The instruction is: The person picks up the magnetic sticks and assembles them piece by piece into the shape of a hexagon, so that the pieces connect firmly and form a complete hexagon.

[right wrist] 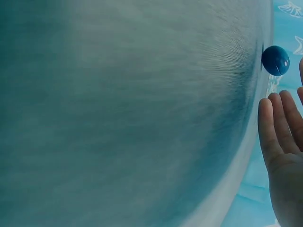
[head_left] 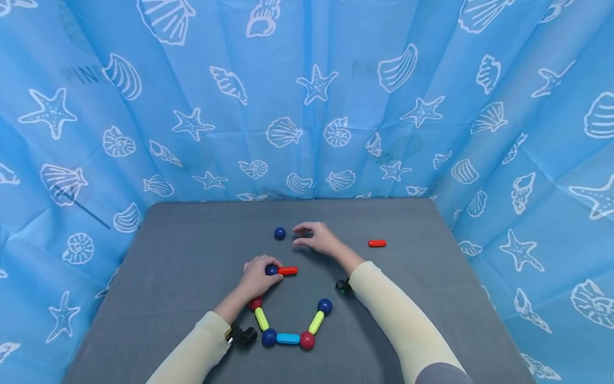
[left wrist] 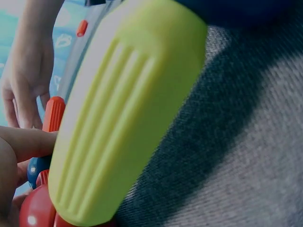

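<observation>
The left hand (head_left: 256,277) grips a blue ball (head_left: 271,270) joined to a red rod (head_left: 288,271) on the desk (head_left: 192,250). The right hand (head_left: 316,238), fingers relaxed, empty, hovers beside a loose blue ball (right wrist: 275,60) (only the left wrist view shows the yellow-green rod's (left wrist: 123,118) ribs).

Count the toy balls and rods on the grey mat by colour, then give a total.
Blue plastic balls: 4, at and
Red plastic balls: 2, at and
Red-orange plastic rods: 2, at and
Yellow-green plastic rods: 2, at and
Light blue plastic rod: 1, at
Total: 11
</observation>
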Demonstrator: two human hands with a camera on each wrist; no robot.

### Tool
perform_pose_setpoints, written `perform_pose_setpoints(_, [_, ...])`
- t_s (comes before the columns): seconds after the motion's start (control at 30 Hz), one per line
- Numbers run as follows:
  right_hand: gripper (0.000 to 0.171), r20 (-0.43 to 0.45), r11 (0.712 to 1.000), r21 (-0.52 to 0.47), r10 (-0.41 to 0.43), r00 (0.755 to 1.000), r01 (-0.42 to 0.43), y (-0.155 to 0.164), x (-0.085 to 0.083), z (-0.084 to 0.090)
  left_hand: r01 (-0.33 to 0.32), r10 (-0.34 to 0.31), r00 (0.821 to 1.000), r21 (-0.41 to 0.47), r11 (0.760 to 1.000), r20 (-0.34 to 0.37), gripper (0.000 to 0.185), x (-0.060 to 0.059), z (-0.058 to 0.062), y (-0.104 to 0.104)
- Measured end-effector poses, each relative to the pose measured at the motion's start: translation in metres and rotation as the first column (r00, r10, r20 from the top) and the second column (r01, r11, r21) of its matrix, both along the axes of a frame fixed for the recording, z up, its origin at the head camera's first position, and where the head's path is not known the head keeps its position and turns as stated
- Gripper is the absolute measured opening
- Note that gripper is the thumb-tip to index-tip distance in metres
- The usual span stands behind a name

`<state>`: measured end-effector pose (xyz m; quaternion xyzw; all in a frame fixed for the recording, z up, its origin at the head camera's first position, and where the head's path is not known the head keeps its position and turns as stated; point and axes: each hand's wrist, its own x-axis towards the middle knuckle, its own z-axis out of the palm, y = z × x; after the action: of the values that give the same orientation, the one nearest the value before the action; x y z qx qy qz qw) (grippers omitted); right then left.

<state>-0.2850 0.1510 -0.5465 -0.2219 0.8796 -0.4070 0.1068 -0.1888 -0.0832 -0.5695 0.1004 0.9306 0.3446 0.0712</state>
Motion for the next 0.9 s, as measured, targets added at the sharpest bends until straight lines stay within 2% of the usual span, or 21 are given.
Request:
perform_pose_setpoints(0.17, [0.048, -0.032, 0.999, 0.022, 0.027, 0.999, -0.026, -0.014, -0.014, 0.000, 0.000, 0.000, 1.000, 0.011, 1.000, 0.007, 0.018, -0.001, 0.000, -0.001])
perform_pose_setpoints(0.4, [0.059, 0.010, 0.990, 0.058, 0.128, 0.992, -0.128, -0.029, -0.025, 0.002, -0.005, 0.004, 1.000, 0.026, 1.000, 0.013, 0.017, -0.001, 0.000, -0.001])
perform_pose_setpoints(0.57, [0.054, 0.025, 0.974, 0.108, 0.196, 0.980, -0.198, -0.035, -0.028, 0.001, 0.007, -0.008, 1.000, 0.031, 0.999, 0.018, 0.017, -0.001, 0.000, -0.001])
perform_pose_setpoints(0.73, [0.040, 0.019, 0.973, 0.162, 0.165, 0.986, -0.166, -0.033, -0.028, -0.002, 0.010, -0.011, 1.000, 0.034, 0.999, 0.015, 0.017, -0.003, -0.001, -0.001])
perform_pose_setpoints(0.9, [0.038, 0.011, 0.979, 0.163, 0.125, 0.992, -0.126, -0.024, -0.019, -0.004, 0.009, -0.010, 1.000, 0.043, 0.999, 0.030, 0.018, -0.002, 0.000, -0.001])
